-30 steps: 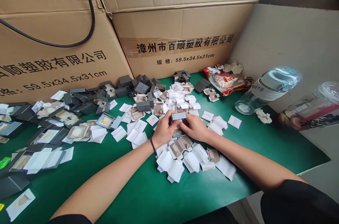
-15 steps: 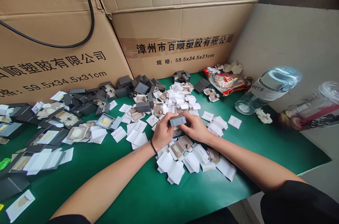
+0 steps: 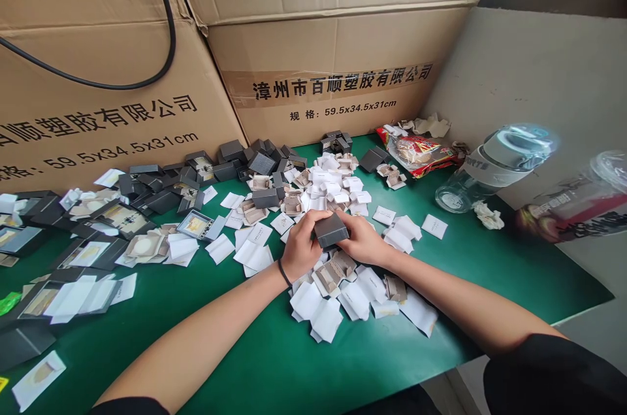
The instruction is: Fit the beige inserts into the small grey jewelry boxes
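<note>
A small dark grey box (image 3: pixel 332 231) is gripped between both my hands above the green table (image 3: pixel 245 363). My left hand (image 3: pixel 302 248), with a black band at the wrist, clasps its left side with curled fingers. On its right side my right hand (image 3: pixel 363 240) presses in the same way. Under and around my hands lie several white cards (image 3: pixel 313 310) and beige box inserts (image 3: pixel 337 268).
Large cardboard cartons (image 3: pixel 323 68) stand along the back with a black cable (image 3: pixel 166 29) over them. Grey boxes (image 3: pixel 230 160) and open cases (image 3: pixel 98 251) crowd the left. A snack packet (image 3: pixel 416 150), a clear bottle (image 3: pixel 494 163) and another container (image 3: pixel 573 202) lie at the right.
The grey box has tilted and come lower between my hands, its dark top now turned toward me. Both hands have closed tighter around it.
</note>
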Tool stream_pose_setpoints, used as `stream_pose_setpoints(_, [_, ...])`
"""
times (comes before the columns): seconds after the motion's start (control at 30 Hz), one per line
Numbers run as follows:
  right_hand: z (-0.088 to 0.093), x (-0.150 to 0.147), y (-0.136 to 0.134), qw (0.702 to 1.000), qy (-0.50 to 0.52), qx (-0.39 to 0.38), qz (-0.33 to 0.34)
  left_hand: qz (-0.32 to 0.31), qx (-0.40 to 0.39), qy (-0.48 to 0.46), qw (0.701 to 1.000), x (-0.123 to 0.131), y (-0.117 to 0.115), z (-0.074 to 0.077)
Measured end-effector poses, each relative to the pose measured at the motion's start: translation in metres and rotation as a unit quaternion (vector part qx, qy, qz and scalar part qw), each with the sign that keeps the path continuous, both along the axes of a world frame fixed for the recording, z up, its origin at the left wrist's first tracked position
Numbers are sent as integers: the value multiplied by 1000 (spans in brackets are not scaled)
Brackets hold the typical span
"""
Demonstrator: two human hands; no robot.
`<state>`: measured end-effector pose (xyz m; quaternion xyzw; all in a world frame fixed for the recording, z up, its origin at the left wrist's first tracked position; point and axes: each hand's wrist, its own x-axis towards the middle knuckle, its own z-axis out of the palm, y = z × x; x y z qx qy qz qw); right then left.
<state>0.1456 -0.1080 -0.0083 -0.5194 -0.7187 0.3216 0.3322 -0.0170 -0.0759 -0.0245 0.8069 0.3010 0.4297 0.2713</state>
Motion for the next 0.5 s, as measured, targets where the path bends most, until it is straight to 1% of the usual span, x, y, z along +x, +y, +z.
stream_pose_setpoints(0.17, [-1, -1, 1, 1000, -25, 2, -17, 3, 23, -8, 1000, 1, 3, -1])
stream_pose_setpoints(0.23, [-1, -1, 1, 999, -28, -3, -25, 7, 11, -7, 1000, 2, 3, 0])
stream_pose_setpoints(0.33, [-2, -2, 1, 999, -36, 1, -31, 11, -27, -12, 999, 3, 4, 2])
stream_pose_setpoints(0.43, [-3, 0, -1, 998, -48, 39, -31, 48, -82, -41, 995, 4, 7, 4])
stream_pose_setpoints(0.5, [-3, 3, -1, 992, -54, 102, -40, 97, -116, -65, 986, 4, 11, 4])
